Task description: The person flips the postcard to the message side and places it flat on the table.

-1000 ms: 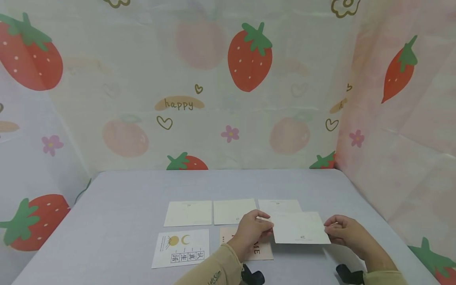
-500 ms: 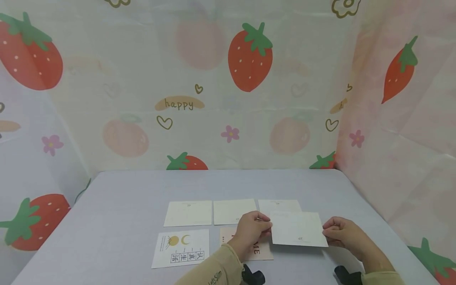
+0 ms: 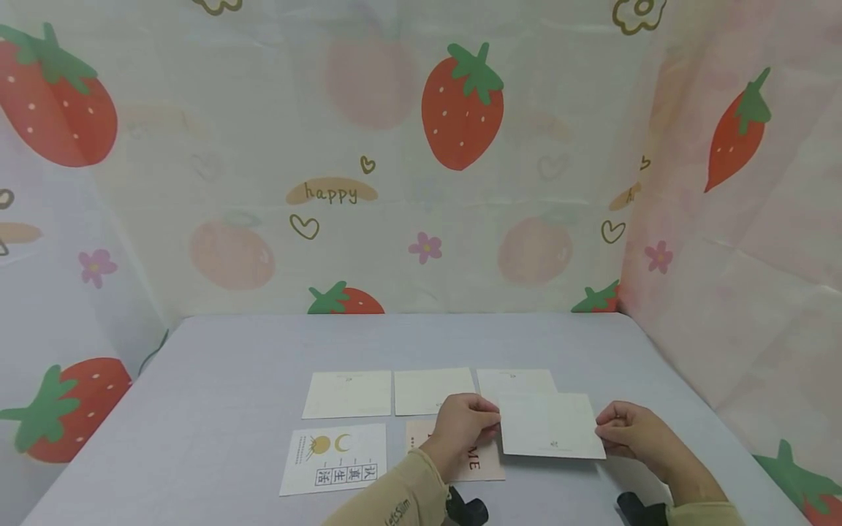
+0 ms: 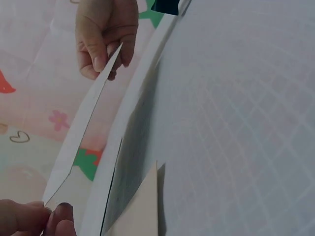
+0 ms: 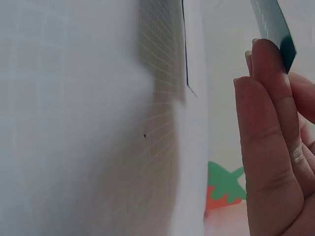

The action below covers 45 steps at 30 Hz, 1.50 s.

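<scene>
A blank white card [image 3: 551,427] with a tiny mark near its lower edge is held up off the table between my two hands. My left hand [image 3: 463,429] pinches its left edge, and my right hand [image 3: 634,437] pinches the right edge. In the left wrist view the raised card [image 4: 83,123] shows nearly edge-on, a gap between it and the table. The right wrist view shows a corner of the card [image 5: 275,29] between thumb and fingers; its underside looks dark teal. Under my left hand lies a pinkish card [image 3: 483,460] with dark red letters, partly hidden.
Two blank cream cards, a left one [image 3: 347,394] and a middle one [image 3: 430,389], lie in the back row. A third back-row card [image 3: 516,380] is partly covered by the raised card. A white card with sun and moon [image 3: 335,459] lies front left on the pale tablecloth [image 3: 217,409].
The held card has come slightly toward me and left, its front edge a little lower in view. Both hands moved slightly with it and keep their pinch. The other cards stay put.
</scene>
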Motion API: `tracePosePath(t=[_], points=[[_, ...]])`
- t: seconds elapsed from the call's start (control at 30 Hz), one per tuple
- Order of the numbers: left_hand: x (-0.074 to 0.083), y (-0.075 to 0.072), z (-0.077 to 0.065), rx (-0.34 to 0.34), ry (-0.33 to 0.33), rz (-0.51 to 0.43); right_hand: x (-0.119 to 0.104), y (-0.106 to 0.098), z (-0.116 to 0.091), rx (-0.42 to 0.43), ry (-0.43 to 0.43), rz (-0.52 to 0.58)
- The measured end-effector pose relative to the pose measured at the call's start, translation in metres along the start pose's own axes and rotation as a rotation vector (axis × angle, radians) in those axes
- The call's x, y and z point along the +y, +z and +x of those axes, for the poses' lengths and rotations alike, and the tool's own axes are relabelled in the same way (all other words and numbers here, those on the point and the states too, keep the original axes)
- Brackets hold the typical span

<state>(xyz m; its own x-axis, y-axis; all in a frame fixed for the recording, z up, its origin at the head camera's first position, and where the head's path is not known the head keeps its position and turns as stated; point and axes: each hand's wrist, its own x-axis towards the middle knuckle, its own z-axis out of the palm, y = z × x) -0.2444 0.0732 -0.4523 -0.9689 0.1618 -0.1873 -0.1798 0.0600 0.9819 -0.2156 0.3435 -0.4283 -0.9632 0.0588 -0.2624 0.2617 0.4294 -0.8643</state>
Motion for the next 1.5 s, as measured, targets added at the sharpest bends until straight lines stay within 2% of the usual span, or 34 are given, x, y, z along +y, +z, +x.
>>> tracePosePath(t=[0.33, 0.8, 0.97, 1.17, 1.5], points=[[0.0, -0.001, -0.003, -0.04, -0.068, 0.029, -0.002, -0.003, 0.001, 0.039, 0.025, -0.037], [0.003, -0.001, -0.006, -0.126, -0.104, -0.103, 0.004, -0.007, 0.009, 0.067, 0.035, -0.091], [0.002, -0.003, -0.007, -0.151, -0.101, -0.149, 0.004, -0.01, 0.007, 0.031, 0.022, -0.09], [-0.001, -0.004, -0.009, -0.169, -0.091, -0.141, 0.004, -0.011, 0.005, -0.003, 0.039, -0.082], [-0.001, -0.002, -0.012, -0.175, -0.141, -0.125, 0.007, -0.011, 0.006, 0.002, 0.088, -0.114]])
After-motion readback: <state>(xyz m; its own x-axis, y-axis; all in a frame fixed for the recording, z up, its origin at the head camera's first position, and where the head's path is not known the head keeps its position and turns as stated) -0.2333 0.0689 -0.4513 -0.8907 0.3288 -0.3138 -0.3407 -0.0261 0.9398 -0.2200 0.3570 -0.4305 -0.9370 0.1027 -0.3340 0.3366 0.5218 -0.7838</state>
